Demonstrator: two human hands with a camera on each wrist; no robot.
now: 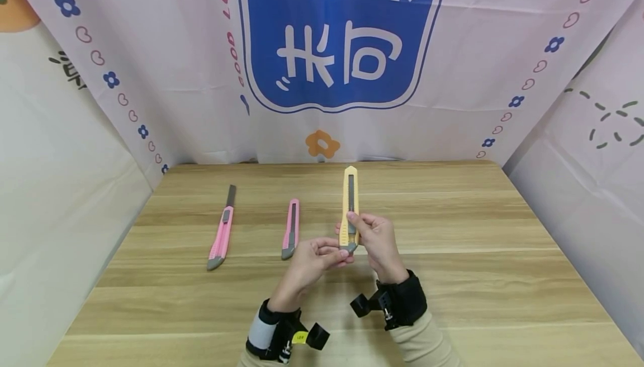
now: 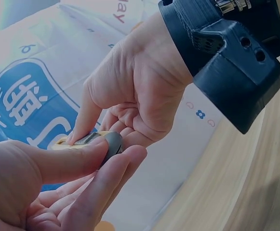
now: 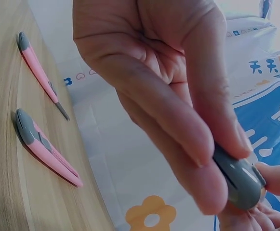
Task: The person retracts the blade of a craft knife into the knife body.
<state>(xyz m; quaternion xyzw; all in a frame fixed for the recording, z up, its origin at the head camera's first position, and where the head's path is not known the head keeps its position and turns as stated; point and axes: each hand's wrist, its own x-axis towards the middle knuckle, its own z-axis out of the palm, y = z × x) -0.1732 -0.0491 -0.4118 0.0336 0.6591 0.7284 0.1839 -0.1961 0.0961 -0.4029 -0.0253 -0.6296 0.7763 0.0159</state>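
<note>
Your left hand (image 1: 313, 256) pinches the yellow cutter (image 1: 350, 205) by its grey end, your right hand (image 1: 381, 244) mid-body; two pink cutters (image 1: 290, 229) lie left of it.

Head view evenly bright, faint shadow toward the counter (image 1: 463, 255)'s front edge; left wrist view has glare on the cloth (image 2: 62, 48).

Cloth-lined tabletop booth, wood-grain table (image 1: 503, 300), printed fabric walls (image 1: 186, 104)
</note>
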